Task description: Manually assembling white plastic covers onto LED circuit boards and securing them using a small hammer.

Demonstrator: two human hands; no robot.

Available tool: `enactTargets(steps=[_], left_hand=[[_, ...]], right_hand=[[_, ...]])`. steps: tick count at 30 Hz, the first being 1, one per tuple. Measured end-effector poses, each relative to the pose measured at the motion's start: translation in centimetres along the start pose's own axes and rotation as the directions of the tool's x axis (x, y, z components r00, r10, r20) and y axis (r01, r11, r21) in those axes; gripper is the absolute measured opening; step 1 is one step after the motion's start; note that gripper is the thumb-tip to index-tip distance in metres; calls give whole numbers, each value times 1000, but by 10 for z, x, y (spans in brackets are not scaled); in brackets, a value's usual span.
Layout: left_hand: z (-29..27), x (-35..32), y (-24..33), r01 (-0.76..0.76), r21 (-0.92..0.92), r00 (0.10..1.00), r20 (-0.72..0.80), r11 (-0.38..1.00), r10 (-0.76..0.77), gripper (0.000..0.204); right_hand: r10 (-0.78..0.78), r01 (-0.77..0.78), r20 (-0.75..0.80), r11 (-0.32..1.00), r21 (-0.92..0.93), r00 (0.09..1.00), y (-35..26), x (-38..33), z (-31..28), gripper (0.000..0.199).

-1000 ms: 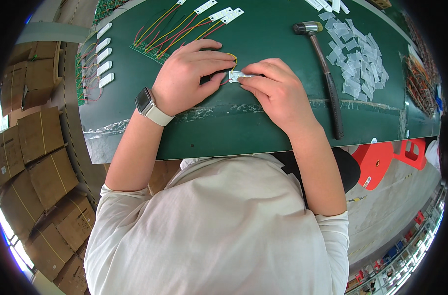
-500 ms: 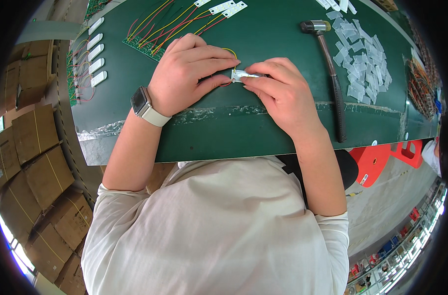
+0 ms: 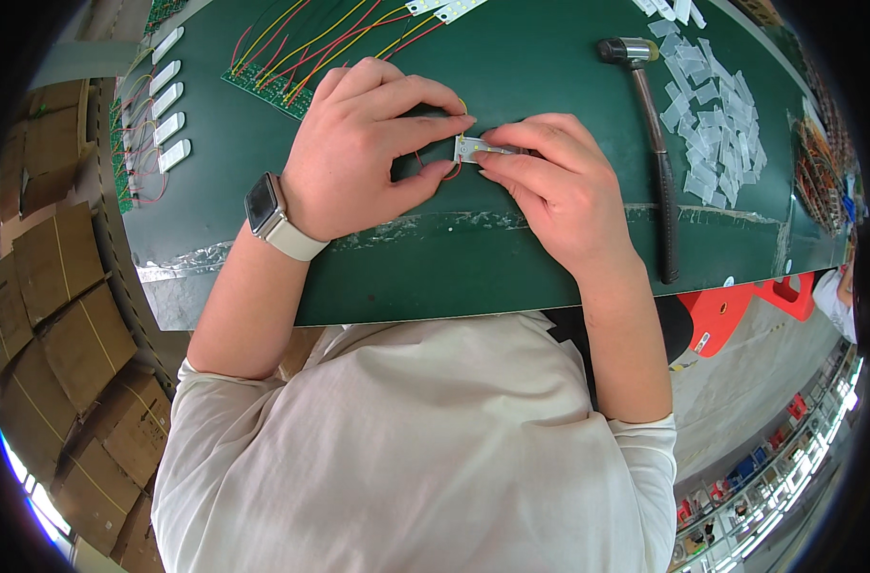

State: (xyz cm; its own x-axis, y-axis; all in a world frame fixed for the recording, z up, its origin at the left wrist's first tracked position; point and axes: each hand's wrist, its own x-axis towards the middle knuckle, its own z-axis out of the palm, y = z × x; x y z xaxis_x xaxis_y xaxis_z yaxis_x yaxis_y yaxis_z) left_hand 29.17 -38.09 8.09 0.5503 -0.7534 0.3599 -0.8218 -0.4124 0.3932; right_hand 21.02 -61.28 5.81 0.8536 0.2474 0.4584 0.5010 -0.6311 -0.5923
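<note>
A small white LED board [image 3: 469,147] with yellow dots lies between the fingertips of my right hand [image 3: 564,181], its left end sticking out. The right hand is closed in a pinch, and its fingers cover the board's other end. At that left end, my left hand [image 3: 373,143] curves around the wires, its thumb and fingertips a little apart. The yellow wire [image 3: 463,103] passes by the fingertips, and the red wire [image 3: 456,173] loops beside the thumb. A smartwatch [image 3: 263,205] with a pale strap is on my left wrist.
Behind my left hand, a green circuit board [image 3: 263,94] trails red and yellow wires to white LED strips [image 3: 459,10]. Several white wired pieces [image 3: 174,155] line the table's left side. A hammer [image 3: 662,162] and a pile of translucent plastic pieces [image 3: 721,134] lie right.
My left thumb has drawn back from the board's end, and the gap to the fingers is wider. More of the board shows. The table scene has shifted slightly.
</note>
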Motion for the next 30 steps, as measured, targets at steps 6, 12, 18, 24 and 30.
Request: enactTargets(steps=[6, 12, 18, 24, 30], left_hand=[[3, 0, 1, 49, -11, 999, -15, 999, -50, 42], [3, -3, 9, 108, 17, 994, -4, 994, -108, 42], [5, -6, 14, 144, 160, 989, -38, 977, -140, 43], [3, -7, 20, 210, 242, 978, -52, 947, -203, 43], [4, -9, 25, 287, 263, 957, -41, 921, -287, 49]], right_hand=[[3, -3, -8, 1000, -3, 1000, -1, 1, 1, 20], [-1, 1, -5, 1000, -9, 1000, -1, 2, 0, 21], [8, -8, -11, 1000, 1, 1000, 0, 1, 0, 20], [-1, 1, -4, 1000, -2, 1000, 0, 2, -2, 19], [3, -3, -17, 1000, -14, 1000, -1, 2, 1, 18]])
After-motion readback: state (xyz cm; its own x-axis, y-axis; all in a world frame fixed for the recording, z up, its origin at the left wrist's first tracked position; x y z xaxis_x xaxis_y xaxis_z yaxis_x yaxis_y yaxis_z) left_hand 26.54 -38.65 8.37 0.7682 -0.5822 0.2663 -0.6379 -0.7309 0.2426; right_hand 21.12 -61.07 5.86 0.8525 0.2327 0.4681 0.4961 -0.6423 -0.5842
